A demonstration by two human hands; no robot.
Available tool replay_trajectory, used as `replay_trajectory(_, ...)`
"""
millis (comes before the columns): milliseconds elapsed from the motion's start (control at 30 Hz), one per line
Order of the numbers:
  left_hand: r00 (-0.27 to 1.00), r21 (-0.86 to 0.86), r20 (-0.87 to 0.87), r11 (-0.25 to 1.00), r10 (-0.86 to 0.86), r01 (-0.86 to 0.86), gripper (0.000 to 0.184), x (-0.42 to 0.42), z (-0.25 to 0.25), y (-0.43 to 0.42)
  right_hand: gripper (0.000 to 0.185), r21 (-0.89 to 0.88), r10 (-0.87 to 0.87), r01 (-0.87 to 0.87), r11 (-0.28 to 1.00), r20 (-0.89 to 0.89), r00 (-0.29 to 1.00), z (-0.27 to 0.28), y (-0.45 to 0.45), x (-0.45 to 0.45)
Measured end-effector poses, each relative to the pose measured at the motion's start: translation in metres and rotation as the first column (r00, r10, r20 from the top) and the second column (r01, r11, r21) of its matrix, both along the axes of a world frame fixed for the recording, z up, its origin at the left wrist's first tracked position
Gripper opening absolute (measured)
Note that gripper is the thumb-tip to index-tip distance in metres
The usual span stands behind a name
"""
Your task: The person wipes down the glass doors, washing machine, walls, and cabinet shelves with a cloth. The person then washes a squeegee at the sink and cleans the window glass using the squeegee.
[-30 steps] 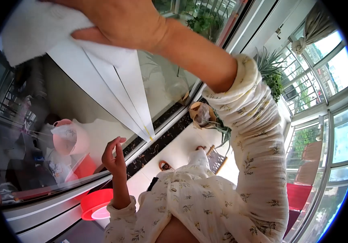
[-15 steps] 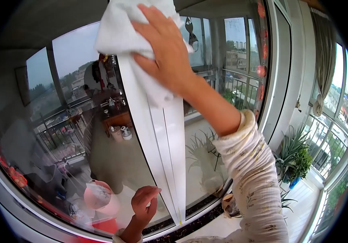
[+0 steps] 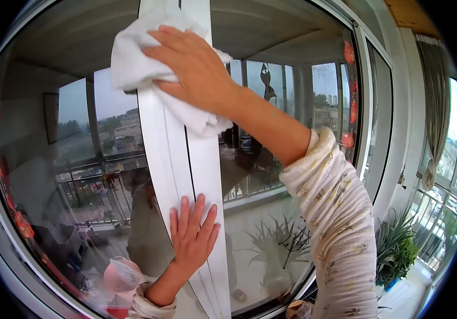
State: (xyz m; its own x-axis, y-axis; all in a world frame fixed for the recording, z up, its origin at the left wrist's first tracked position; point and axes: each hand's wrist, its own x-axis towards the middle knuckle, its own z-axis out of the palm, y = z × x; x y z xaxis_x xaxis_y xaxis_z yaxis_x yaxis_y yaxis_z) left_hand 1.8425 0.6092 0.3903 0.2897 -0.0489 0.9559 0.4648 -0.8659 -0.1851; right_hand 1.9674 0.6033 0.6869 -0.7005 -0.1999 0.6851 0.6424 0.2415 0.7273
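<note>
A white cloth (image 3: pixel 133 58) lies bunched against the upper part of the white door frame (image 3: pixel 167 159). My right hand (image 3: pixel 196 72) presses it there, with the fingers spread over it and its lower end hanging below the palm. Part of the frame is hidden behind the cloth. Lower down, my left hand (image 3: pixel 192 236) rests flat on the same frame, fingers apart and pointing up, with nothing in it. Dark glass panes (image 3: pixel 271 175) flank the frame on both sides and carry reflections.
Red decorations (image 3: pixel 22 226) run along the glass edges. A pink bucket (image 3: pixel 122 276) shows in the left pane. To the right stand green potted plants (image 3: pixel 399 255), a tied curtain (image 3: pixel 435 106) and a balcony railing (image 3: pixel 430 228).
My left hand has risen from beside the frame's bottom and now lies flat on it. My right hand and the cloth have shifted slightly left and down in view. The view has shifted too.
</note>
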Motion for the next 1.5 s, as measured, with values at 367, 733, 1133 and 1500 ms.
replay_trajectory(367, 0.965, 0.046, -0.042, 0.965, 0.258, -0.256, 0.054, 0.009, -0.012, 0.006, 0.037, 0.273, 0.089, 0.003, 0.962, -0.325, 0.942, 0.13, -0.027, 0.179)
replay_trajectory(733, 0.915, 0.066, -0.042, 0.915, 0.401, -0.398, 0.051, 0.015, -0.011, 0.0, 0.053, 0.093, -0.133, 0.347, 0.933, -0.807, 0.575, 0.095, -0.103, 0.36)
replay_trajectory(1133, 0.885, 0.137, 0.019, 0.875, 0.466, -0.464, 0.045, 0.023, -0.01, -0.002, 0.048, 0.185, -0.032, 0.169, 0.968, -0.579, 0.815, 0.121, -0.116, 0.45)
replay_trajectory(1500, 0.91, 0.159, 0.046, 0.896, 0.412, -0.414, 0.044, 0.03, -0.007, -0.002, 0.047, -0.05, -0.112, 0.108, 0.993, -0.691, 0.714, -0.1, -0.156, 0.494)
